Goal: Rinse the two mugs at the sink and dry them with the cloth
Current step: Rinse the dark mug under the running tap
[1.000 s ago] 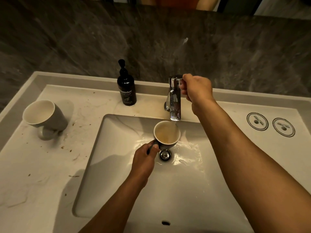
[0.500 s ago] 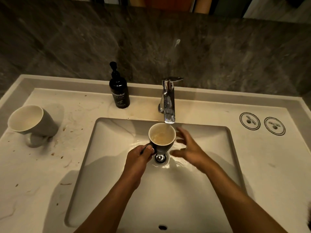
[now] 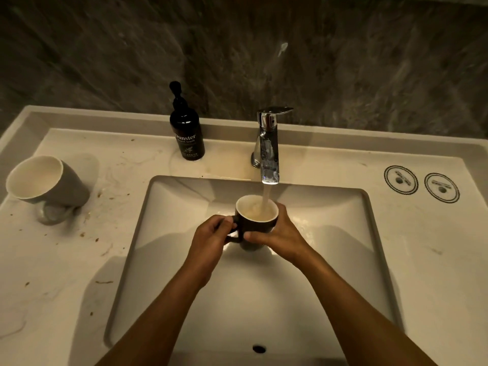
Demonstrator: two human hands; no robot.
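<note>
Water (image 3: 266,197) ran from the tap (image 3: 269,151) into the dark mug (image 3: 254,223), held over the sink (image 3: 343,260). Left hand (image 3: 211,240) gripped its handle; right hand (image 3: 281,233) wrapped its body. The grey mug (image 3: 46,182) sat far left, seemingly tilted on the counter (image 3: 66,273).

Dim, warm yellowish light from above leaves the dark wall (image 3: 105,48) murky, throws soft arm shadows into the sink (image 3: 369,233), puts glare on the chrome faucet (image 3: 269,149), and wide-angle distortion bends the countertop (image 3: 39,260) edges.
</note>
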